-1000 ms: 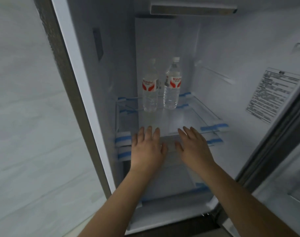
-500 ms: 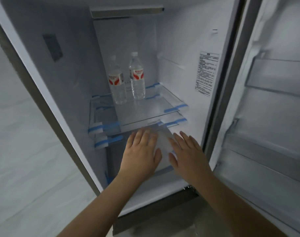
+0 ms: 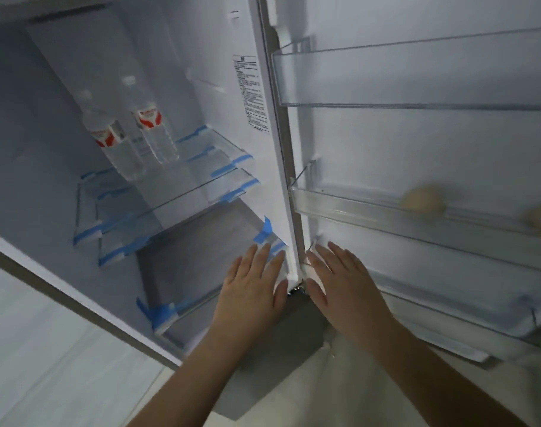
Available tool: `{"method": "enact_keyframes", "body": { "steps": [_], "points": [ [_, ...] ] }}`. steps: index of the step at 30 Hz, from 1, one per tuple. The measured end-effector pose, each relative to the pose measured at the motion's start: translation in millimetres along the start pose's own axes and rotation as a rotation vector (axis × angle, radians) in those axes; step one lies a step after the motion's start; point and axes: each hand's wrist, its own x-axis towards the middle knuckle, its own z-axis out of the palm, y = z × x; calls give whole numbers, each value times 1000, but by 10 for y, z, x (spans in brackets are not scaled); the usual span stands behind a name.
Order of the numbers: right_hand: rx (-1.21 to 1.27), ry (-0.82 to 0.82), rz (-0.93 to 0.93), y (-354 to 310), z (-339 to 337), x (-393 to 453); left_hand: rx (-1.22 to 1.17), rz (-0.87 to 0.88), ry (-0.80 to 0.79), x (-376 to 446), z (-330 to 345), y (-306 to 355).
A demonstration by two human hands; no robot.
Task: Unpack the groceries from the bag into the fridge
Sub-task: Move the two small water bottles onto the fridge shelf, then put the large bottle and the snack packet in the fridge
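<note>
The fridge stands open, with two clear water bottles with red labels [image 3: 153, 134] upright on a glass shelf [image 3: 189, 192] inside. My left hand [image 3: 252, 291] hovers flat, fingers apart and holding nothing, in front of the lower right corner of the fridge compartment. Beside it my right hand [image 3: 343, 285] is also flat and holds nothing, in front of the hinge side of the open door. Two brown eggs [image 3: 423, 200] lie in the middle door bin [image 3: 355, 208] at the right. No grocery bag is in view.
Blue tape strips [image 3: 161, 312] mark the shelf edges and the bottom drawer cover. The open door carries an upper bin [image 3: 417, 78] and a lower bin [image 3: 463, 306]. A printed label [image 3: 252, 94] sits on the fridge's right inner wall. Pale floor lies below.
The view has swung to the right, bringing the open door and its bins into sight. Both hands have shifted right, from the shelf front to the fridge's lower right corner and door hinge.
</note>
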Motion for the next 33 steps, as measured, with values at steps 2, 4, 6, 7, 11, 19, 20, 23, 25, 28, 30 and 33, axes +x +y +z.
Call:
{"method": "enact_keyframes", "body": {
  "steps": [2, 4, 6, 7, 11, 19, 20, 23, 25, 28, 30, 33],
  "points": [
    [1, 3, 49, 82, -38, -116, 7, 25, -45, -9, 15, 86],
    [-8, 14, 106, 148, -55, -235, 26, 66, -63, -11, 1, 174],
    [-10, 33, 152, 203, -78, -363, 7, 119, -38, -6, 1, 246],
    [-12, 44, 173, 227, -89, -426, 4, 144, -16, 7, 28, 270],
    [-48, 81, 273, 246, -105, -667, -56, 205, -27, 6, 4, 391],
    [-115, 183, 432, -156, -73, -1188, -144, 466, 8, -163, 162, 290],
    [-128, 175, 461, -201, -46, -1282, -173, 488, -6, -200, 171, 290],
    [-160, 165, 567, -316, -47, -1531, -258, 549, -23, -285, 79, 347],
    [-183, 152, 645, -377, -41, -1747, -277, 644, -37, -368, 95, 448],
    [-208, 177, 781, -466, -103, -2100, -322, 774, -5, -487, 137, 653],
    [-236, 188, 870, -528, -172, -2328, -349, 843, -3, -581, 118, 813],
    [-286, 200, 979, -602, -268, -2692, -371, 949, 44, -756, 6, 1095]
  ]
}}
